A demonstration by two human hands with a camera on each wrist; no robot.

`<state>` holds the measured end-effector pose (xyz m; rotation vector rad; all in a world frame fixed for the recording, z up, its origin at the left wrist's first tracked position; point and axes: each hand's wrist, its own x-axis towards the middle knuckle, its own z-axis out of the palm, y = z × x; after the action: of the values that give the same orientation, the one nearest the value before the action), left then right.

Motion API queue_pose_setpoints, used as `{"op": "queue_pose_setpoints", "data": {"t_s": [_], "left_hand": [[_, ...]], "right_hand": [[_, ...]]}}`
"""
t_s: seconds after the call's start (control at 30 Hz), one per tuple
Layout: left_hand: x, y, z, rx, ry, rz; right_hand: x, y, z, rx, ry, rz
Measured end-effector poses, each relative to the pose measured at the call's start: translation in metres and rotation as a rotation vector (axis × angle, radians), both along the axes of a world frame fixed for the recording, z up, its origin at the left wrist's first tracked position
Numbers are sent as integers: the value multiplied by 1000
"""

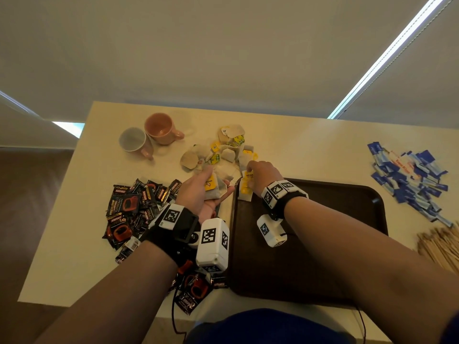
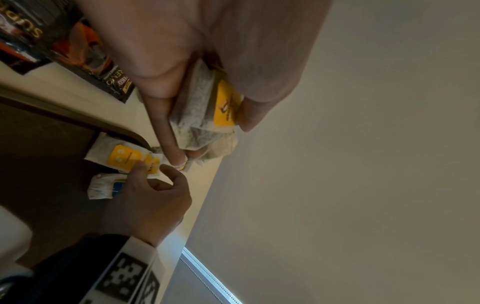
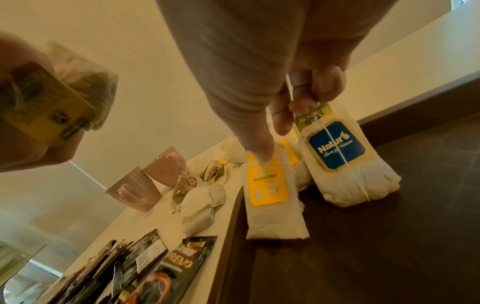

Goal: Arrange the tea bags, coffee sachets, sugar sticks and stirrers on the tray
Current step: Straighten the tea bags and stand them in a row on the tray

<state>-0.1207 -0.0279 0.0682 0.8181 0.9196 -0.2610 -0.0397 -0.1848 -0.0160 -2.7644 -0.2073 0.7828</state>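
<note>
At the tray's (image 1: 335, 194) eleven o'clock corner, the right hand (image 1: 263, 175) pinches the tops of tea bags (image 3: 270, 191) lying there. The left hand (image 1: 196, 189), at nine o'clock of it, clasps a bundle (image 2: 200, 115) of more. They look feather-light, soft and tearable, so they are best held by the paper body, because strings tangle. The loose heap (image 1: 228, 145) lies at twelve.

Pale tabletop (image 1: 298, 145). Carries a dark brown tray (image 1: 380, 202) at the near edge. Holds a heap of black coffee sachets (image 1: 129, 207) just left of the tray, loose tea bags (image 1: 228, 147) beyond its far left corner, and two pink cups (image 1: 160, 127) side by side farther out that way. Bears blue sugar sticks (image 1: 409, 175) off the tray's far right corner and wooden stirrers (image 1: 439, 247) to its right.
</note>
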Motion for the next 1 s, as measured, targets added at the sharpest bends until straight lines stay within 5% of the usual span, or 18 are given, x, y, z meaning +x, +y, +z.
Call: {"op": "queue_pose_setpoints", "data": {"t_s": [0.37, 0.67, 1.0], "left_hand": [[1, 1, -5, -27, 0, -10], [3, -4, -6, -27, 6, 1], [4, -10, -7, -24, 13, -14]], "right_hand": [[21, 1, -1, -192, -68, 126], [28, -1, 2, -91, -23, -4], [7, -14, 10, 2, -145, 73]]}}
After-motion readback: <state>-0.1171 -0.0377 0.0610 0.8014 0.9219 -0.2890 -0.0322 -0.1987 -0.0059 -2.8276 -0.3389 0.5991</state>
